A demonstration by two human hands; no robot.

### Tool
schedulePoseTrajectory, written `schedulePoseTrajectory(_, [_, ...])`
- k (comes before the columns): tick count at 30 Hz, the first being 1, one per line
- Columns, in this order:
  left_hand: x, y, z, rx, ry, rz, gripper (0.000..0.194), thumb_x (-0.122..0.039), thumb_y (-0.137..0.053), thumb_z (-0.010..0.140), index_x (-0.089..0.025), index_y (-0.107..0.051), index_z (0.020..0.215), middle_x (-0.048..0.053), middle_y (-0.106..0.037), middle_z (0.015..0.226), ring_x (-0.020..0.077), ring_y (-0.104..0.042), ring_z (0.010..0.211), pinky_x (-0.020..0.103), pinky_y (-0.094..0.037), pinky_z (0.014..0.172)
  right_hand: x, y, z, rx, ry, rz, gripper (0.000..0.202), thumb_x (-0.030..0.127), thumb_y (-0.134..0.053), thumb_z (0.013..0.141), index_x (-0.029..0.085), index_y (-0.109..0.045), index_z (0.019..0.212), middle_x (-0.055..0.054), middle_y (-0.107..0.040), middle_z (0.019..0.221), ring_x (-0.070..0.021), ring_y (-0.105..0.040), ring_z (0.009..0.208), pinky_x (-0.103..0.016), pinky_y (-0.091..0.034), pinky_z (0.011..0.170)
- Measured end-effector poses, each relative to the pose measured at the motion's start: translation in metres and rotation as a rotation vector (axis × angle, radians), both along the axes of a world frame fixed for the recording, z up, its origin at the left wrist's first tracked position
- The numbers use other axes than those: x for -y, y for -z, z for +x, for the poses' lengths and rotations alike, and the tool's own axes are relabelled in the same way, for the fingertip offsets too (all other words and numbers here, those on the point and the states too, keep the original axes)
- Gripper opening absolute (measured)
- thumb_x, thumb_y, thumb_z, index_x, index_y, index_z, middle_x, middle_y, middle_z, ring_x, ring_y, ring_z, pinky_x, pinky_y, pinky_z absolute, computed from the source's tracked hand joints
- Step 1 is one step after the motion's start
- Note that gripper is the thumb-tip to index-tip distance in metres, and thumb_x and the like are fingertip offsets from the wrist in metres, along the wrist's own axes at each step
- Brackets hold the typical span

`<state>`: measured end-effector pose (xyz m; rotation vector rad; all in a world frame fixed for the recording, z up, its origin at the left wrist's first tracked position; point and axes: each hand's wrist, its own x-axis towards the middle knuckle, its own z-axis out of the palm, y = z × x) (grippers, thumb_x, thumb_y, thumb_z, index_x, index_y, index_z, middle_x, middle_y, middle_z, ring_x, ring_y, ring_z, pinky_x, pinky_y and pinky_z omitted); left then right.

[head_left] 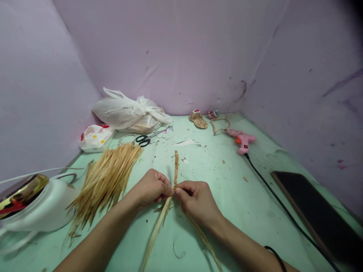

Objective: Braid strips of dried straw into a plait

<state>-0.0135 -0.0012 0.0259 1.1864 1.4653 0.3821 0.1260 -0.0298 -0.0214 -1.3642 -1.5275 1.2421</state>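
Observation:
A short braid of dried straw-like strips (176, 166) points away from me at the middle of the table. My left hand (157, 186) pinches the near end of the braid from the left. From the right, my right hand (195, 194) pinches the same spot, thumb and forefinger closed. Loose strips (159, 226) trail from the pinch toward me, one group under my left fingers and another passing beneath my right hand. A fanned bundle of dry strips (106, 177) lies to the left of my left hand.
Black-handled scissors (144, 140), a tied white plastic bag (130, 111) and a tissue pack (98, 138) lie back left. A white pot-like appliance (56, 204) stands left. At right are a pink glue gun (242, 140) with its cord and a phone (314, 211). A small woven slipper (198, 120) sits behind.

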Motion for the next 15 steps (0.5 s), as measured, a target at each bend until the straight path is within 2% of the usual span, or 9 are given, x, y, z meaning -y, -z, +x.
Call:
schedulePoseTrajectory(3, [0.000, 0.001, -0.002, -0.019, -0.001, -0.030, 0.009, -0.019, -0.058, 0.052, -0.014, -0.053, 0.046, -0.006, -0.040, 0.032, 0.0038, -0.030, 0.028, 0.017, -0.016, 0.030, 0.003, 0.001, 0.001, 0.082, -0.004, 0.121, 0.024, 0.019, -0.047, 0.073, 0.015, -0.064, 0.058, 0.002, -0.046, 0.047, -0.0082, -0.036, 0.045, -0.021, -0.026, 0.042])
schedulePoseTrajectory(5, [0.001, 0.003, -0.004, -0.012, 0.002, -0.033, 0.008, -0.018, -0.058, 0.052, -0.014, -0.053, 0.047, -0.007, -0.040, 0.031, 0.0037, -0.029, 0.027, 0.017, -0.016, 0.029, 0.003, -0.001, 0.000, 0.091, 0.002, 0.139, 0.024, 0.019, -0.047, 0.073, 0.015, -0.063, 0.056, 0.002, -0.046, 0.048, -0.0084, -0.036, 0.046, -0.022, -0.026, 0.043])
schedulePoseTrajectory(12, [0.008, 0.001, 0.006, 0.141, -0.013, -0.042, 0.014, -0.021, -0.056, 0.060, -0.012, -0.056, 0.048, -0.001, -0.052, 0.039, 0.0071, -0.044, 0.032, 0.019, -0.033, 0.032, -0.001, -0.013, -0.002, -0.152, 0.086, -0.157, 0.023, 0.018, -0.049, 0.071, 0.015, -0.057, 0.050, 0.003, -0.045, 0.038, -0.0075, -0.037, 0.038, -0.021, -0.029, 0.040])
schedulePoseTrajectory(15, [0.008, 0.001, 0.009, 0.117, -0.036, -0.015, 0.013, -0.020, -0.057, 0.059, -0.012, -0.056, 0.049, 0.000, -0.053, 0.041, 0.0066, -0.043, 0.032, 0.019, -0.031, 0.032, -0.002, -0.012, -0.001, -0.224, 0.077, -0.192, 0.021, 0.019, -0.051, 0.069, 0.014, -0.059, 0.050, 0.002, -0.049, 0.040, -0.0074, -0.040, 0.038, -0.020, -0.032, 0.041])
